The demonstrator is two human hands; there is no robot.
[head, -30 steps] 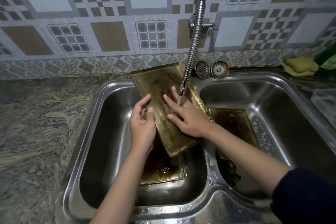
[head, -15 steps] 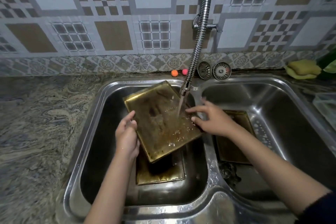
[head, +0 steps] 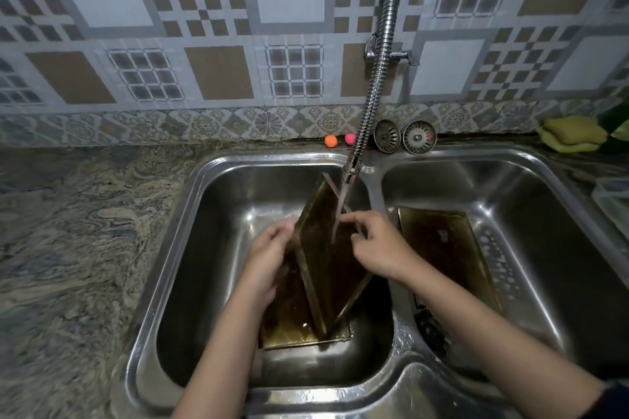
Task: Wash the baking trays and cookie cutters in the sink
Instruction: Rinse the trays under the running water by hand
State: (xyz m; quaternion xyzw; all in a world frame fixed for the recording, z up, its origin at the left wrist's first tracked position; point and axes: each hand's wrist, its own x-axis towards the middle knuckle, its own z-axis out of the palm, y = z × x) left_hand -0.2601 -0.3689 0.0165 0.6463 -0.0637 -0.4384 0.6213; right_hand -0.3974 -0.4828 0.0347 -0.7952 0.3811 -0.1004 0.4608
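Tray [head: 328,255] upright between hands [head: 263,260], under running tap [head: 350,170]

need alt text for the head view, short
Two hands, left and right, hold a brass-coloured tray tilted steeply on edge under the running tap in the left basin of a steel double sink. Another tray lies flat beneath it, and a third lies in the right basin.

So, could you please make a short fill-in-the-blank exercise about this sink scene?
1. Both hands hold a baking tray in the ___ basin.
2. Water from the faucet runs onto the ___ tray.
3. Another tray lies flat in the ___ basin.
4. Beside the orange ball sits a ___ ball.

Missing words: left; held; right; pink
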